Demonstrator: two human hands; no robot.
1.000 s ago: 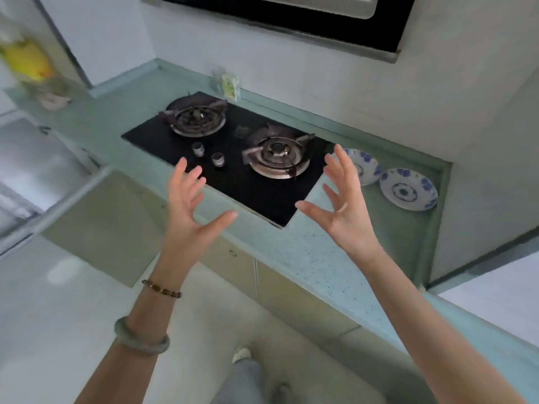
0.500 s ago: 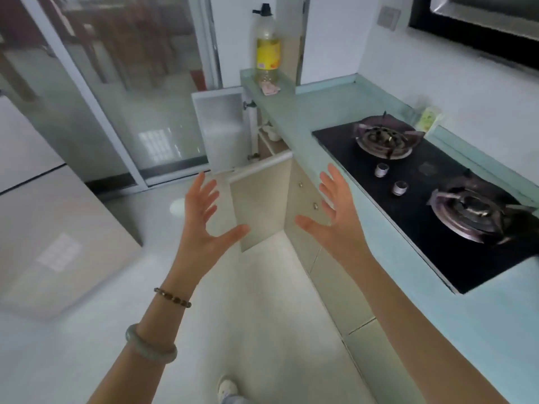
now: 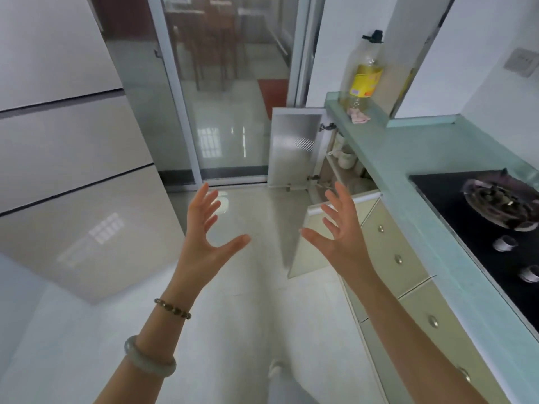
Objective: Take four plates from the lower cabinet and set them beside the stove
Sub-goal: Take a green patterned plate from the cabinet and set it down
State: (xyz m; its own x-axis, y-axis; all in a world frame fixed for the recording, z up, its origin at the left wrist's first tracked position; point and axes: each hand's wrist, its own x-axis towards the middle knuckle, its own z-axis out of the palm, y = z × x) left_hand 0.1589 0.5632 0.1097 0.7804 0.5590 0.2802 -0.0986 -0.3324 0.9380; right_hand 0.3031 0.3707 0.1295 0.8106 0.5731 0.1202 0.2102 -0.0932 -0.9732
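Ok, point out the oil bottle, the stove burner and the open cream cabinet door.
oil bottle [image 3: 365,81]: head view, on its yellow label.
stove burner [image 3: 500,201]: head view, on the grate's middle.
cream cabinet door [image 3: 312,258]: head view, on its lower panel.

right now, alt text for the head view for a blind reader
The left hand and right hand are raised empty, fingers spread, facing an open lower cabinet with pale crockery inside. A green counter on the right holds a black stove and, at its far end, a yellow-labelled bottle.

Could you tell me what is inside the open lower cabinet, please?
Pale crockery shows near the top; the countertop and the cream door cover everything else.
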